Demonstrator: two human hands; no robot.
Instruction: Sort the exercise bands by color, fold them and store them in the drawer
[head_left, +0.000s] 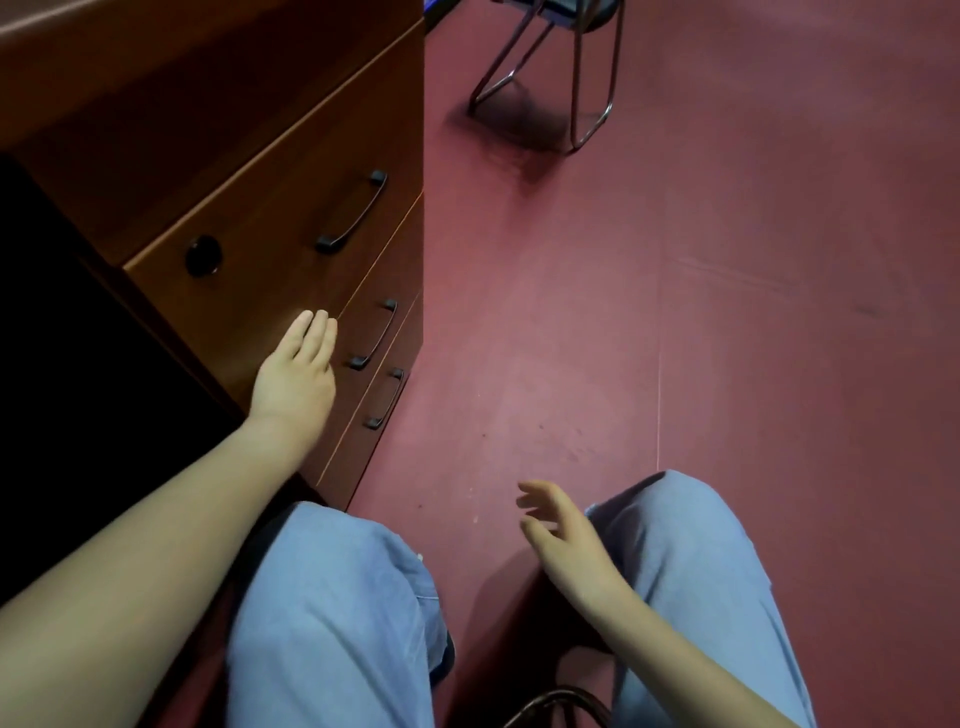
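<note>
A brown wooden drawer unit stands at the left, with three closed drawers. The top drawer (270, 260) has a dark handle (353, 213) and a round lock (203, 254). My left hand (296, 374) lies flat against the front of that top drawer, fingers together and holding nothing. The middle drawer's handle (374, 335) is just right of my fingertips. My right hand (561, 530) hovers over my right knee, fingers spread and empty. No exercise bands are in view.
My legs in light blue trousers (343, 613) fill the bottom of the view. Red floor (675, 312) stretches to the right. A metal-legged chair (561, 78) stands at the top. Part of a dark chair frame (561, 701) shows between my knees.
</note>
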